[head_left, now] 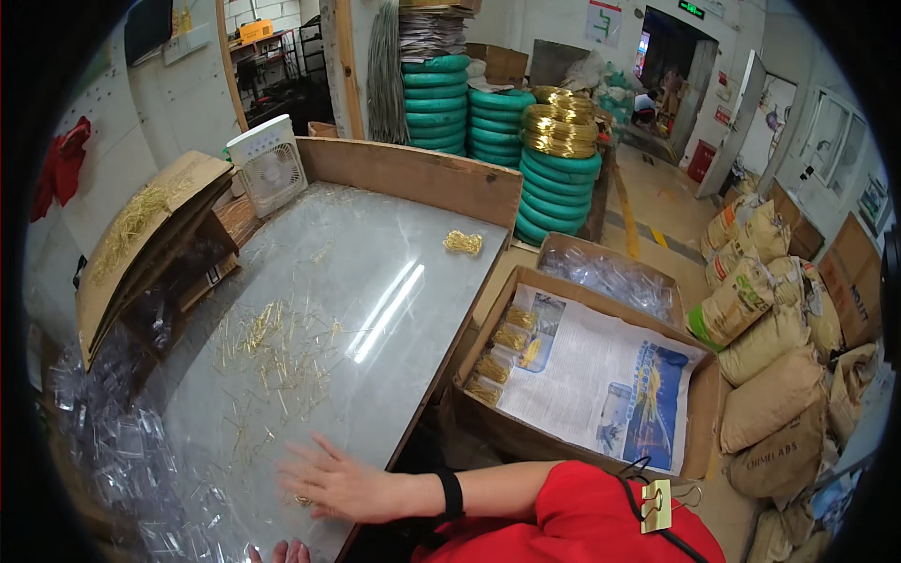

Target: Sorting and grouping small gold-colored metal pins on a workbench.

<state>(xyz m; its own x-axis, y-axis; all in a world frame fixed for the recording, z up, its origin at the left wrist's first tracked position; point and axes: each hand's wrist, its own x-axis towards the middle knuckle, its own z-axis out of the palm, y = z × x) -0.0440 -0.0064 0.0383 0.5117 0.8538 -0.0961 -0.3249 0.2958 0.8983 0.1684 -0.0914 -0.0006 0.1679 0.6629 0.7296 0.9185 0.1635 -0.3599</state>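
Note:
My right hand (330,482), with a black band on its wrist, reaches over the near part of a grey glossy tabletop (394,225). Its fingers are spread and slightly blurred, and a small gold-coloured ring or wire shows at one finger. Only the fingertips of my left hand (282,552) come in at the lower edge; they stand apart and hold nothing that I can see. Beyond both hands lie loose thin gold wire pins (282,347), scattered over the tabletop. Toward its far right corner sits a neat bundle of gold pins (463,242).
Clear plastic boxes (122,441) are heaped along the left. A small white fan (269,167) stands at the far left corner. On the right, a carton (587,324) holds newspaper and several gold bundles. Green-wrapped coils (557,192) and sacks (770,399) stand beyond.

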